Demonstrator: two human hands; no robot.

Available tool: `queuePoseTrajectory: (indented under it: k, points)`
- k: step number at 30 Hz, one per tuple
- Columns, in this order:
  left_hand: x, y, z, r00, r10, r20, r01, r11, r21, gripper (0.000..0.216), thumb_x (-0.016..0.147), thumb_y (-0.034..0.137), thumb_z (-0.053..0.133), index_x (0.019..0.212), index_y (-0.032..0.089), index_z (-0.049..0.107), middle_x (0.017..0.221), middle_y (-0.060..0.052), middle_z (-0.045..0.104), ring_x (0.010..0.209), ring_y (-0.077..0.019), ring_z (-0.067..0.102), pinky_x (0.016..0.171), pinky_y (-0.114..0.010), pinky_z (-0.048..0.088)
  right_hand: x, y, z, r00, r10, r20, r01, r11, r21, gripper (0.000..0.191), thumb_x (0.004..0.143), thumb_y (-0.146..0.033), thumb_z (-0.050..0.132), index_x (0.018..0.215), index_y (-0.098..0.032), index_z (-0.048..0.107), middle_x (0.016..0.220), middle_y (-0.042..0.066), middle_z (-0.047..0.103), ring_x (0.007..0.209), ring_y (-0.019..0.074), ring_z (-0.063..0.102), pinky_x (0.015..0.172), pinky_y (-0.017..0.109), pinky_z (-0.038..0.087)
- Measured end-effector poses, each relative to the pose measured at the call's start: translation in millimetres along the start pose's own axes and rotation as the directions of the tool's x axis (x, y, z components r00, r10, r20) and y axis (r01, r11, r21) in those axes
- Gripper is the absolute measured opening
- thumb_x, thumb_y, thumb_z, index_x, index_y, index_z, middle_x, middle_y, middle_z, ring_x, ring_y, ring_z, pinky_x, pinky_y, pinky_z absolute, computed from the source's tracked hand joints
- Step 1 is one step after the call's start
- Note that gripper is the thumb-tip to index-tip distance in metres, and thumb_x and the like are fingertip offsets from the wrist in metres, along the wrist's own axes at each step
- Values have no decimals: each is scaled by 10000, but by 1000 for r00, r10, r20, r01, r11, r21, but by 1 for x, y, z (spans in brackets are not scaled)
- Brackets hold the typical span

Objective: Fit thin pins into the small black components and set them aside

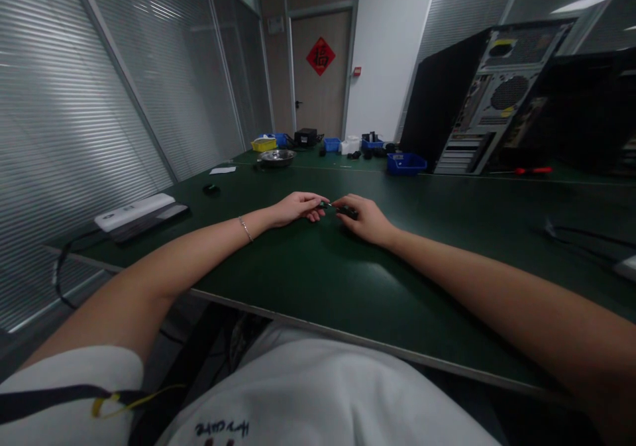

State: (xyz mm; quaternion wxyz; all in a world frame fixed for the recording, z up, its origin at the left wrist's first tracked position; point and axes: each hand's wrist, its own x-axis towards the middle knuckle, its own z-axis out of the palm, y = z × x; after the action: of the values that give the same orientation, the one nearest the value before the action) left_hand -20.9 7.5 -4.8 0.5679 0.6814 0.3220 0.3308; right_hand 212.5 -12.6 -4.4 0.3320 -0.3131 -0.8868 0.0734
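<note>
Over the middle of the green table (298,267), my left hand (295,209) pinches a small dark green piece (322,205) between thumb and fingers. What kind of piece it is cannot be made out. My right hand (370,222) is closed around the dark handle of a screwdriver (348,212). Its thin metal shaft points left and meets the small piece, or comes very close to it. Both hands are low over the tabletop, a short gap apart.
A small dark object (211,189) and a white power strip (135,211) lie left. Behind are a metal bowl (276,159), a yellow bin (263,144) and a blue bin (406,164). A computer case (447,95) stands back right, near a red-handled tool (532,170).
</note>
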Motion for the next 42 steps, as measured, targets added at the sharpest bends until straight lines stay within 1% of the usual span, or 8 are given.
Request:
queuePoseTrajectory:
  k: [10,15,22,27,30,33,36,42]
  points:
    - [-4,6,4,999,22,32,-25,994,110,375,874,309,565,1182,97,585,910,-118,650,713,-119,594,711,-287,469,-1,-1,0,1000,-13,15,13,1000,-10,281,796,-193,557,1066,-199,633,983,67,631,889,200,587,781,326,458]
    - [-4,5,1,995,10,95,-15,998,54,380,878,299,559,1191,84,574,949,-138,648,739,-128,594,720,-288,458,-1,-4,-3,998,-61,30,59,995,78,257,806,-200,554,1051,-184,631,970,61,637,875,179,583,781,307,451]
    - [-3,3,0,991,21,133,-20,1000,-10,391,870,340,566,1163,81,584,931,-139,647,738,-131,589,704,-276,442,-2,-5,-6,998,-57,33,51,983,174,256,805,-204,558,1048,-172,630,996,63,643,892,177,580,785,305,444]
    - [-6,8,2,982,11,189,-17,999,27,411,871,351,562,1198,102,565,987,-150,642,780,-137,591,731,-281,436,-4,-7,-10,996,-22,87,2,973,230,259,813,-236,564,1055,-174,632,1005,55,649,891,176,580,792,312,437]
    - [-8,11,3,974,5,225,-20,998,62,424,877,360,549,1224,116,553,1007,-149,637,821,-145,591,756,-283,429,-5,-6,-9,992,20,121,-53,961,273,265,822,-284,562,1045,-161,636,924,46,653,789,157,580,720,295,445]
    - [-10,15,3,964,21,264,-43,996,80,488,885,348,537,1329,157,468,1018,-137,634,869,-156,590,785,-291,422,-6,-5,-8,985,51,164,-107,930,352,292,823,-325,566,1051,-152,628,849,36,646,679,129,563,639,268,445]
    - [-11,16,4,956,31,290,-65,992,106,540,893,334,527,1394,185,389,1015,-126,630,893,-162,586,798,-296,417,-6,-5,-8,978,62,200,-148,882,448,297,808,-328,586,1040,-146,618,859,38,639,628,109,547,591,249,448]
    - [-8,13,3,956,58,288,-114,977,182,488,897,335,517,1355,179,454,1020,-119,618,868,-155,579,773,-285,425,-5,-5,-8,971,98,220,-201,833,515,292,783,-338,620,1001,-143,615,847,38,633,617,103,551,553,233,453]
